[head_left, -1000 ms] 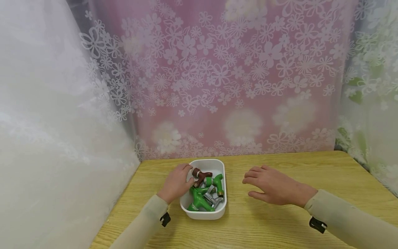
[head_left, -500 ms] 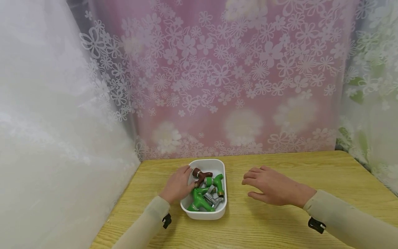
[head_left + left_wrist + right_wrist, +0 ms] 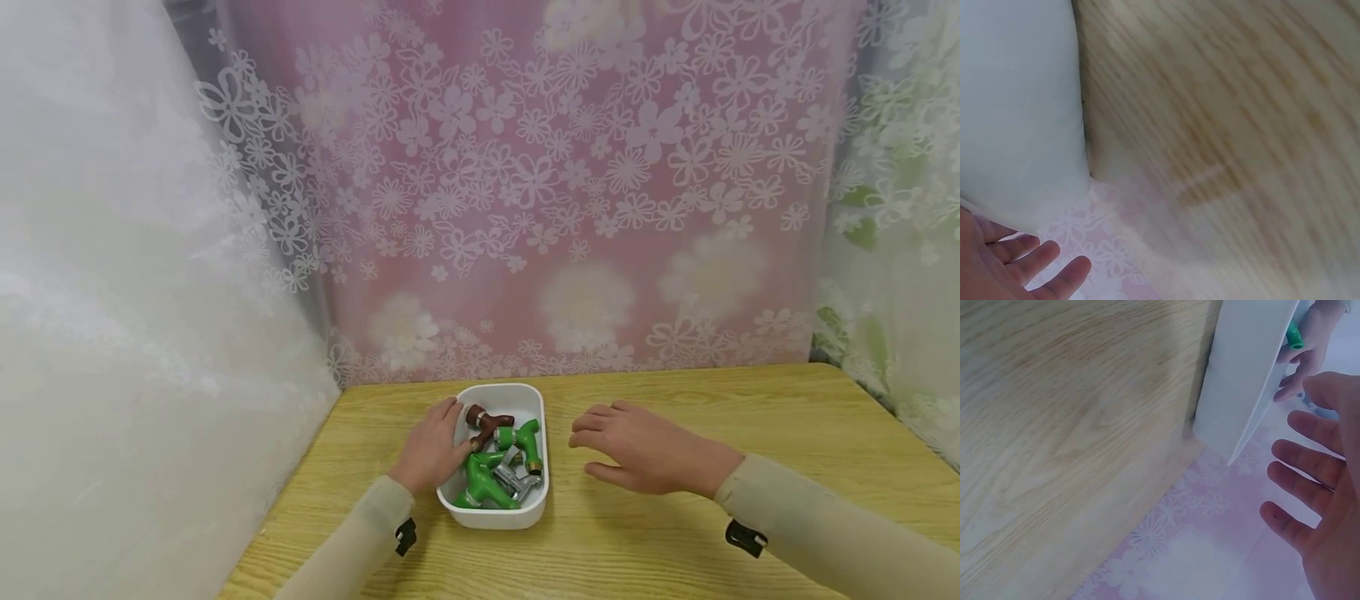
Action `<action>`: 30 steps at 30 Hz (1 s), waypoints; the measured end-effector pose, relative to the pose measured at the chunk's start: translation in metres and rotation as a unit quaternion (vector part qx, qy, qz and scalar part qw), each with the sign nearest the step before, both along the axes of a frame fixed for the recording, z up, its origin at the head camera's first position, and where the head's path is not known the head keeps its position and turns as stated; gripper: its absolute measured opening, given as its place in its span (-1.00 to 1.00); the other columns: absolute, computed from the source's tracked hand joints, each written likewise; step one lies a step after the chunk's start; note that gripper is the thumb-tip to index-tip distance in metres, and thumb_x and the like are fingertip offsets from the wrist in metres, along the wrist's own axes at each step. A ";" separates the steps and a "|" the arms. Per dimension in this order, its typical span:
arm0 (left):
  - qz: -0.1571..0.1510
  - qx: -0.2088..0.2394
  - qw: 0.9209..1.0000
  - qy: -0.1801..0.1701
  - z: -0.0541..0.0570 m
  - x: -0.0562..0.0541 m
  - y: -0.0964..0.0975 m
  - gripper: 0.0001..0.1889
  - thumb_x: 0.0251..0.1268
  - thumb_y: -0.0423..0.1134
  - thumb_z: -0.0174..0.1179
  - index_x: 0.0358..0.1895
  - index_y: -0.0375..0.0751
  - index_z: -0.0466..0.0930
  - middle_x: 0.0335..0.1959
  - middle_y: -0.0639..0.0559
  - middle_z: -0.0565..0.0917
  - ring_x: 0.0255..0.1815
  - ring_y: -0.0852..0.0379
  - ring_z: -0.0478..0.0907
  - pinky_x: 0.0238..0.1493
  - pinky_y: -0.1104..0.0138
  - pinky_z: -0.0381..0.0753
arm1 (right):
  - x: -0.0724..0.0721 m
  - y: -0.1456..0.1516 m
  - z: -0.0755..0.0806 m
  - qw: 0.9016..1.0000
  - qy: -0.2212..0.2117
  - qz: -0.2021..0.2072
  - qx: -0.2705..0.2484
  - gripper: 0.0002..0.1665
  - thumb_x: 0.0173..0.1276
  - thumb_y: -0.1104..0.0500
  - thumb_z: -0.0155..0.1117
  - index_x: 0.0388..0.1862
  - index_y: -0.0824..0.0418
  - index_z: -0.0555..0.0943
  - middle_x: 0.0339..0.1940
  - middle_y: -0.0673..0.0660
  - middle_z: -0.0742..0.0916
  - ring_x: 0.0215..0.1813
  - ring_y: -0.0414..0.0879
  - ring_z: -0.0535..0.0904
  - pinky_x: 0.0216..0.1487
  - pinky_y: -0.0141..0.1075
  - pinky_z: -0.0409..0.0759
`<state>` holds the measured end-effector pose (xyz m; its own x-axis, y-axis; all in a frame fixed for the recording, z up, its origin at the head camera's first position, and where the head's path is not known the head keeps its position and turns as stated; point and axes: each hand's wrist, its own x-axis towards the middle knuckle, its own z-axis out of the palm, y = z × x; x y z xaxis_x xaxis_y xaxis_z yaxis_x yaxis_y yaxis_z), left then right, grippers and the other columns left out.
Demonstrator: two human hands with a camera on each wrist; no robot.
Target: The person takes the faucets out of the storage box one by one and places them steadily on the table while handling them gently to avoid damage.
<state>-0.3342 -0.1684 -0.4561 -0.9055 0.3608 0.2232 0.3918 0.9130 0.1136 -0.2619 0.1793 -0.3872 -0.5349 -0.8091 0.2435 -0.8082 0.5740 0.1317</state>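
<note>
A white plastic bin (image 3: pixel 498 520) stands on the table with several water taps inside. A brown tap (image 3: pixel 491 424) lies toward the back, a green tap (image 3: pixel 531 450) with a brass end at the right, a larger green one at the front, and a silver tap (image 3: pixel 516 481) between them. My left hand (image 3: pixel 429 450) is at the bin's left rim, fingers relaxed, thumb reaching over the rim near the brown tap. To the right of the bin, my right hand (image 3: pixel 637 450) hovers above the table with spread fingers and an empty palm, as the right wrist view also shows.
The wood-grain table (image 3: pixel 675 550) ends at a pink floral curtain (image 3: pixel 570 208) behind. A white sheet (image 3: pixel 135 333) hangs along the left, and a green-and-white curtain (image 3: pixel 892 250) along the right.
My right hand has moved slightly left, closer to the bin. My left hand has shifted a little at the rim. The taps lie as before.
</note>
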 end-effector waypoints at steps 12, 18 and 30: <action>0.002 0.019 1.000 0.001 0.000 0.000 0.001 -0.32 0.45 0.09 0.12 0.48 -0.25 0.29 0.54 -0.18 0.27 0.52 -0.14 0.27 0.43 -0.05 0.38 | -0.020 -0.035 0.009 0.999 -0.023 0.019 0.020 -0.59 0.50 -0.08 0.18 0.24 -0.01 0.61 0.18 -0.02 0.70 0.25 -0.06 0.57 0.20 -0.01 0.57; 0.006 0.022 1.000 -0.009 -0.003 0.000 0.002 -0.32 0.46 0.09 0.12 0.48 -0.23 0.29 0.55 -0.17 0.25 0.53 -0.15 0.26 0.45 -0.05 0.37 | -0.027 -0.055 0.015 0.998 -0.041 0.031 0.032 -0.57 0.49 -0.18 0.19 0.22 -0.07 0.60 0.16 -0.05 0.70 0.23 -0.11 0.58 0.22 -0.04 0.58; 0.008 0.028 0.999 -0.020 -0.004 -0.002 0.003 -0.30 0.46 0.14 0.11 0.51 -0.16 0.27 0.56 -0.16 0.23 0.53 -0.15 0.25 0.42 -0.07 0.39 | -0.042 -0.086 0.014 0.994 -0.079 0.052 0.059 -0.55 0.45 -0.16 0.23 0.25 -0.10 0.59 0.18 -0.07 0.69 0.19 -0.13 0.61 0.17 -0.06 0.62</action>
<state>-0.3367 -0.1657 -0.4605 -0.9200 0.3332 0.2063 0.3705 0.9111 0.1807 -0.3036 0.0935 -0.3735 -0.4707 -0.8800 0.0634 -0.8784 0.4742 0.0604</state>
